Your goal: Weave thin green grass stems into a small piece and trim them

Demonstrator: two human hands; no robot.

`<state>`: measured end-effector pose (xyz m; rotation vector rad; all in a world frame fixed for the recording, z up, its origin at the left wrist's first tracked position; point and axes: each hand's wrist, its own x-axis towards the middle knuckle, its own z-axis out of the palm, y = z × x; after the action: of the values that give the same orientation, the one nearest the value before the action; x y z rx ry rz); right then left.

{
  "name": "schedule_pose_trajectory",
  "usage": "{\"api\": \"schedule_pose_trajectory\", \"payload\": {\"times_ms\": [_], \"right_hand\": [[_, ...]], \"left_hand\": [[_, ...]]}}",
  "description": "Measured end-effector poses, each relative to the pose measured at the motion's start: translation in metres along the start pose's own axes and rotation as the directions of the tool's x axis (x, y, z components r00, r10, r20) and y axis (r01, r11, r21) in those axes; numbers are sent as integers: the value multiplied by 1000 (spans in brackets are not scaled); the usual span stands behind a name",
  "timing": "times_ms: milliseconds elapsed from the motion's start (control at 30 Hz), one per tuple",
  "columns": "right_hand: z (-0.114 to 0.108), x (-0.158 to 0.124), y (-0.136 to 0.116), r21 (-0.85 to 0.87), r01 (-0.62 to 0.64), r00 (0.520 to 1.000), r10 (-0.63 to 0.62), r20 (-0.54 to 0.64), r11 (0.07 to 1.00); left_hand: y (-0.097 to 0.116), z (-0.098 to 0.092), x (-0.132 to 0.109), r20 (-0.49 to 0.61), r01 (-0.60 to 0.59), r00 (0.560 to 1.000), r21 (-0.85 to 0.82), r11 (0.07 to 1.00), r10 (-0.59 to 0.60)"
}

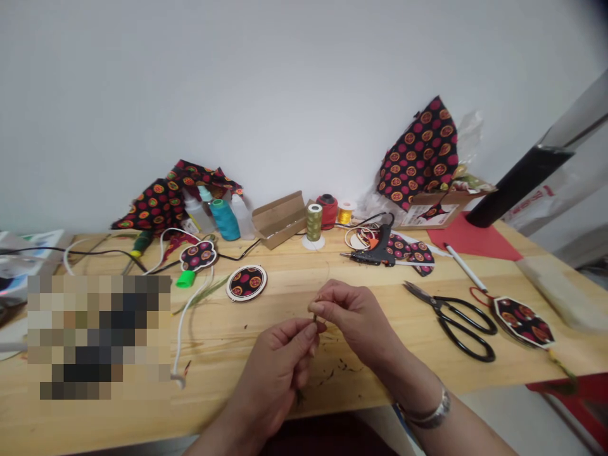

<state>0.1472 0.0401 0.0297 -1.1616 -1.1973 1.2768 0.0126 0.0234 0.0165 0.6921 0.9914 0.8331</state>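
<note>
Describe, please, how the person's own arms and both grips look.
The left grip and the right grip are ungloved human hands. Both forearms show without sleeves. A shiny silver curved bracelet, probably metal, circles the right one; none shows on the left.

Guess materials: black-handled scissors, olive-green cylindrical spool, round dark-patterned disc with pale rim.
Scissors: blades probably steel, grey with a faint metallic sheen; handles glossy black, perhaps plastic-coated.
Spool: likely wound thread with slight sheen, given its wrapped-looking surface; fibre type unclear.
Disc: centre apparently matte fabric, its print resembling the loose cloth; rim could be wood or card.
</note>
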Motion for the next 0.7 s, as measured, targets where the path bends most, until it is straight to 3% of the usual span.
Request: {"api": "schedule_pose_trajectory", "payload": {"times_ms": [367, 533, 633, 700], "right_hand": [[-4, 3, 4, -76, 84, 992, -90, -85, 994], [-5, 3, 20, 124, 72, 983, -49, -177, 990], [0, 0, 25, 229, 87, 991, -60, -122, 970], [4, -2, 25, 280, 104, 994, -88, -69, 954]], "left_hand": [[0, -1, -1, -17, -71, 997, 22, 997, 71], [0, -4, 3, -109, -200, 973, 34, 979, 202], [1, -8, 7, -127, -341, 926, 115, 933, 355], [1, -9, 8, -125, -375, 909, 171, 911, 398]]}}
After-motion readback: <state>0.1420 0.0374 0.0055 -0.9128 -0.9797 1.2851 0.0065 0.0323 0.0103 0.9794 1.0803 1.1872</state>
